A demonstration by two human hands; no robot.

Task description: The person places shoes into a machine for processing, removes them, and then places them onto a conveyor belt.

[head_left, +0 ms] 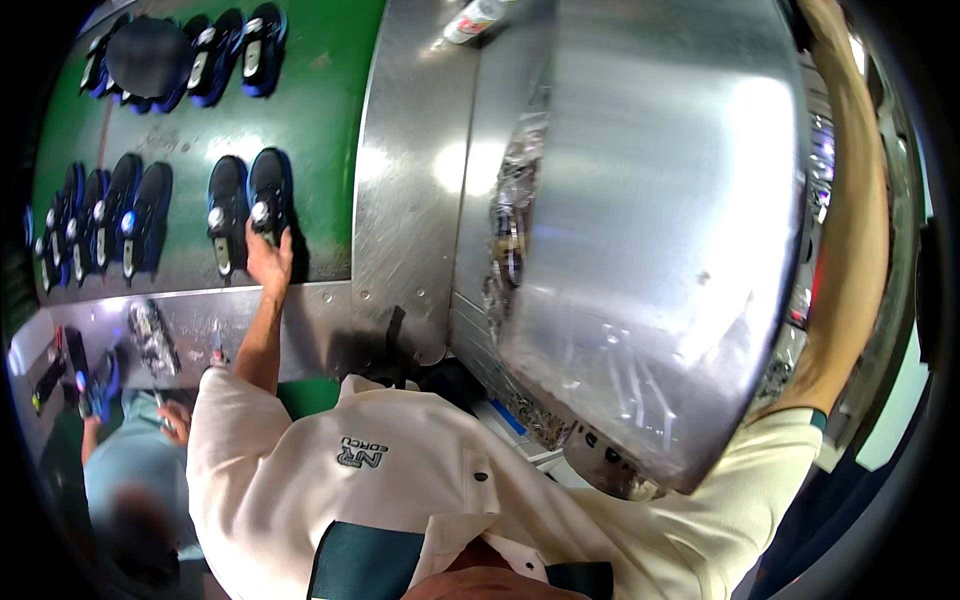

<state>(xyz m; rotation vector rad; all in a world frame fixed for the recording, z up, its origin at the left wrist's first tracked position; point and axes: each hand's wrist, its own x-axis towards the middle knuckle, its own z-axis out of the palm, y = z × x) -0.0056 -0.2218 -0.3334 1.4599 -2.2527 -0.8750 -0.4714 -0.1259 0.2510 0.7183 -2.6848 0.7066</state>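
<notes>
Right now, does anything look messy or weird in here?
A bit: crumpled clear plastic runs along the left side of the big metal panel, looking untidy against such smooth metal. The dark shoes are lined up in rows, and I see no spill.

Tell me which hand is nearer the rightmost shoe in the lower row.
Left: the left hand touches that shoe at its near end. The right arm is beyond the metal panel, its hand not clearly visible.
</notes>
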